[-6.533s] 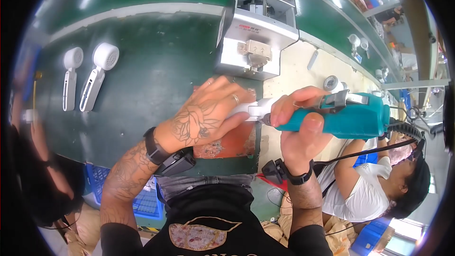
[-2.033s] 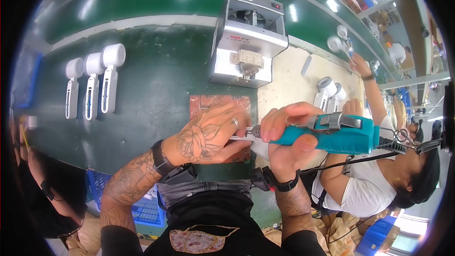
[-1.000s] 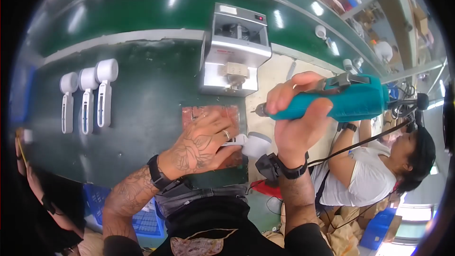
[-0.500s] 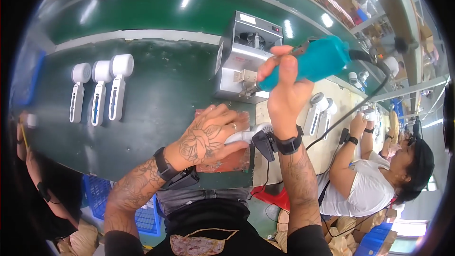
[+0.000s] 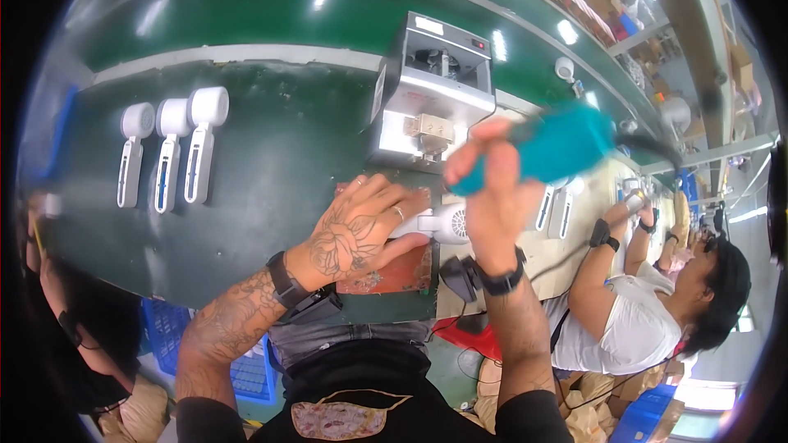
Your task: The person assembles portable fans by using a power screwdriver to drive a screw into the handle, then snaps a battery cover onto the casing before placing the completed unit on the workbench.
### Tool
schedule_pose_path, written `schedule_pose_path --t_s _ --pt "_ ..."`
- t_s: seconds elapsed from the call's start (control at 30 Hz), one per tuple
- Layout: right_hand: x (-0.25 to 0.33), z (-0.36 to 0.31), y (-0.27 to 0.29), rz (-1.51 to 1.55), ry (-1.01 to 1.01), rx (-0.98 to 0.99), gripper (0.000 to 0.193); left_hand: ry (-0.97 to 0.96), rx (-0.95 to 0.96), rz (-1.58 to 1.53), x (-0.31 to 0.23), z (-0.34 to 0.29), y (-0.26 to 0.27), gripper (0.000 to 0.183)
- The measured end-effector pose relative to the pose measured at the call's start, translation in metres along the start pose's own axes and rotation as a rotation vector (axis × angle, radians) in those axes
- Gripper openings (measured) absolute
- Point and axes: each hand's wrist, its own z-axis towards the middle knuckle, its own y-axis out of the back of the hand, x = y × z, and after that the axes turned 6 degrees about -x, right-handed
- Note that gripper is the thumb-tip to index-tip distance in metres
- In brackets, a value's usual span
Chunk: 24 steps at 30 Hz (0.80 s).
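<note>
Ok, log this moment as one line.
left hand: holding white round-headed device partly over red mat | right hand: gripping teal power tool, both blurred | green tabletop, left: three white devices

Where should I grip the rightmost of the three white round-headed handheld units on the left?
Probably by its slim handle, coming from the right: the handle is narrower than the round head and points toward the wearer, while the middle unit crowds it on the left.

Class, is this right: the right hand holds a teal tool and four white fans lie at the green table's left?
Not four: the head view shows three white fans at the left of the green table. The right hand does hold a teal tool.
</note>
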Motion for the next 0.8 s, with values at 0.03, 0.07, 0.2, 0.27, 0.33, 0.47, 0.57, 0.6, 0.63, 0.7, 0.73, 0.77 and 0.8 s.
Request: schedule_pose_path --t_s 0.03,0.07,0.2,0.27,0.33,0.47,0.57,0.6,0.63,0.7,0.73,0.77,0.8 --pt "0.006 -0.007 0.008 0.042 0.013 0.034 0.051 -0.004 0.007 -0.018 -0.002 0.002 0.0 0.046" --pt "0.011 -0.012 0.013 0.025 0.019 0.039 0.054 -0.008 0.014 -0.035 -0.002 0.003 0.001 0.046" --pt "0.009 -0.02 0.018 -0.014 -0.027 0.041 0.06 0.01 0.04 -0.038 -0.002 0.003 0.001 0.045" --pt "0.006 -0.021 0.018 -0.01 -0.039 0.041 0.06 0.01 0.028 -0.045 -0.002 0.004 0.002 0.044" --pt "0.003 -0.022 0.019 -0.005 -0.051 0.043 0.061 0.014 0.042 -0.047 -0.003 0.004 0.003 0.044" --pt "-0.002 -0.024 0.02 -0.003 -0.056 0.069 0.054 -0.023 0.064 -0.03 -0.003 0.005 0.006 0.045" --pt "-0.007 -0.025 0.019 0.017 -0.042 0.094 0.045 -0.031 0.054 0.003 -0.004 0.005 0.004 0.046" --pt "-0.008 -0.025 0.019 0.029 -0.029 0.111 0.041 -0.028 0.057 0.0 -0.004 0.004 0.003 0.046" --pt "-0.009 -0.025 0.018 0.027 -0.032 0.108 0.041 -0.005 0.06 -0.005 -0.004 0.004 0.002 0.045" --pt "-0.01 -0.025 0.017 0.02 -0.05 0.106 0.036 0.019 0.065 -0.013 -0.004 0.003 0.0 0.044" --pt "-0.01 -0.025 0.017 0.02 -0.05 0.107 0.036 0.027 0.085 -0.004 -0.005 0.004 0.002 0.044" --pt "-0.01 -0.025 0.017 0.025 -0.046 0.098 0.036 0.035 0.103 0.006 -0.006 0.005 0.003 0.043" --pt "-0.011 -0.025 0.018 0.029 -0.042 0.089 0.036 0.034 0.1 0.007 -0.006 0.006 0.003 0.043"
